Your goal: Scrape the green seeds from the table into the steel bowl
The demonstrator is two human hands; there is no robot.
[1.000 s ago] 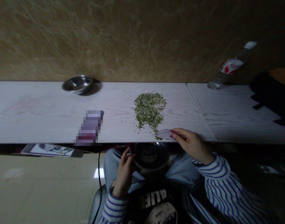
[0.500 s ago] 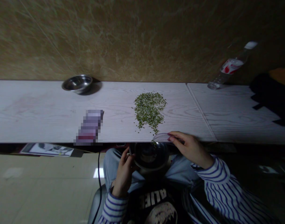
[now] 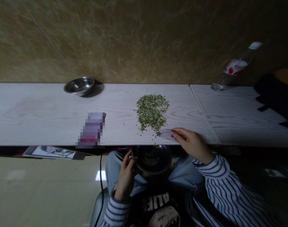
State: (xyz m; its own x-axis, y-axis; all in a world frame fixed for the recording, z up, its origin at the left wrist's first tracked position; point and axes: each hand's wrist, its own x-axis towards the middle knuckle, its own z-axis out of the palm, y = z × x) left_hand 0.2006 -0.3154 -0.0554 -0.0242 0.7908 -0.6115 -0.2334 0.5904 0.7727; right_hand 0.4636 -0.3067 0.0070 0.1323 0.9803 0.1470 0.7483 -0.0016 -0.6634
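From where I stand, most of the green bits (image 3: 149, 115) lie in a loose, patchy spread on the tabletop (image 3: 117, 129), a thin tail of them trailing toward the near edge. Only a few specks show at the far side of the deep bowl (image 3: 167, 164) held below that edge, over the knees; its inside is too dark for me to judge how much it holds. So by my reckoning, the larger share in sight is on the wood. The right hand (image 3: 194, 146) pinches a clear, curved plastic piece (image 3: 166, 134) between thumb and fingers, just above or on the tabletop near the edge. Its long axis runs sideways, roughly along that edge, the free end pointing left to the tail's tip. The left hand (image 3: 126, 179) has its thumb and fingers closed on the bowl's left rim.
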